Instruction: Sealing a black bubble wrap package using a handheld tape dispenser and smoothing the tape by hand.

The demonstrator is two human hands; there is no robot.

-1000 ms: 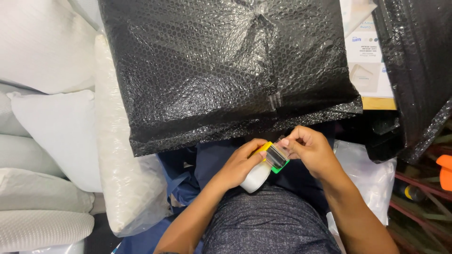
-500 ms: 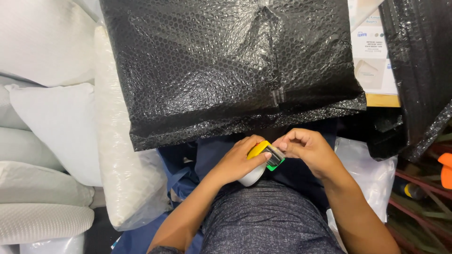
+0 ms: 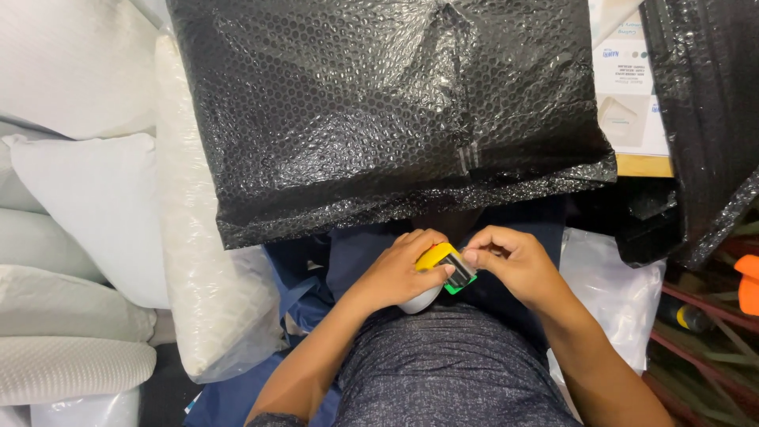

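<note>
My left hand (image 3: 398,273) grips a small tape dispenser (image 3: 439,262) with a yellow top, a white body and a green tip, held over my lap. The fingertips of my right hand (image 3: 514,263) pinch at the dispenser's green end, where clear tape comes off. Just beyond both hands lies a large parcel wrapped in black bubble wrap (image 3: 379,111), its lower edge hanging a little above my fingers. A strip of clear tape shows on the wrap's right side.
White foam-wrapped cushions (image 3: 87,198) are stacked at the left, with a clear bag of white padding (image 3: 202,277) beside the parcel. A cardboard box with a printed label (image 3: 632,87) and more black bubble wrap (image 3: 704,119) stand at the right. Cables and an orange object (image 3: 747,285) lie at the far right.
Both hands have turned the dispenser so that its yellow top faces up and the white body is mostly hidden. The hands stay over my lap.
</note>
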